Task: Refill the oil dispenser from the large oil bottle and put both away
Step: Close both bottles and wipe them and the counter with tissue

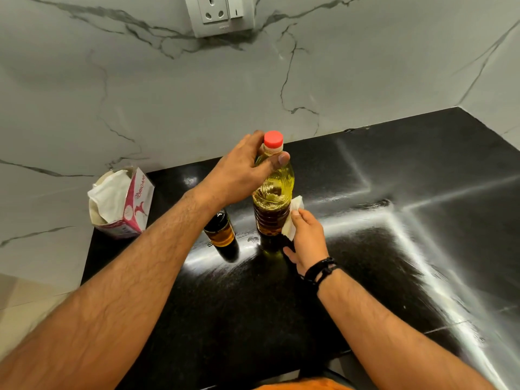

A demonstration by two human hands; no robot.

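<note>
The large oil bottle [272, 192] stands upright on the black countertop [365, 249], full of yellow oil, with its red cap [273, 138] on. My left hand [244, 171] grips the bottle's neck just below the cap. My right hand [306, 240] presses a white tissue [294, 218] against the bottle's right side, low on the body. The small dark oil dispenser [221, 235] stands upright just left of the big bottle, its top hidden under my left forearm.
A pink and white tissue pack [123, 204] with tissues sticking out leans against the marble wall at the left. A wall socket [219, 14] sits high above. The counter's front edge runs near my body; the wall closes the back and right.
</note>
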